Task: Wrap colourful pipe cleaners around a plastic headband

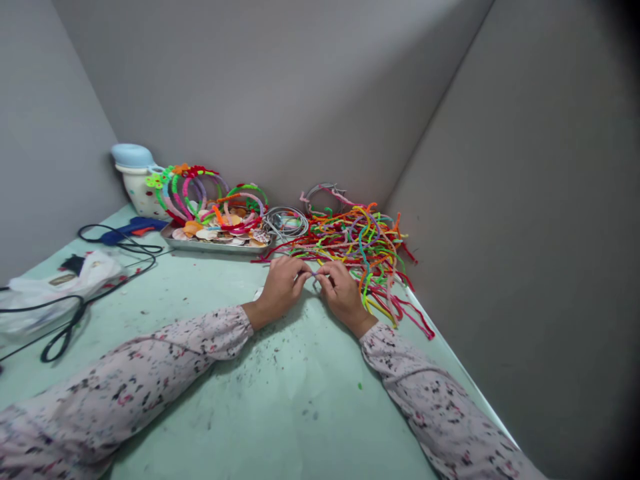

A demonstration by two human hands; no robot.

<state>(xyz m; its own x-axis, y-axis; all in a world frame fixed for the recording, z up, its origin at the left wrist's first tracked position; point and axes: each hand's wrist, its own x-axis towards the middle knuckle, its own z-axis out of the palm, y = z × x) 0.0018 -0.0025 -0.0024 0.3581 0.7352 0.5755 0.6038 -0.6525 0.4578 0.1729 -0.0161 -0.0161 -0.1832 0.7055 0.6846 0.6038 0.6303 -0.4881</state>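
Pinched between the fingertips of my left hand [281,285] and my right hand [343,293] is a short stretch of purple pipe cleaner [314,275]. Both hands are closed and nearly meet over the middle of the table. A small greyish end hangs below the pinch, and the fingers hide most of the piece. Just beyond my right hand lies a tangled heap of coloured pipe cleaners [360,240]. Grey wire rings [286,223] rest behind my left hand. A small white object [258,293] is partly covered by my left wrist.
A metal tray [215,247] holds shells [206,233] and fuzzy coloured hoops [190,193]. Behind it stands a white container [143,190] with a blue lid. Leftward are a blue glue gun [133,229], a black cable [83,308] and a plastic bag [65,287]. Grey walls border the table.
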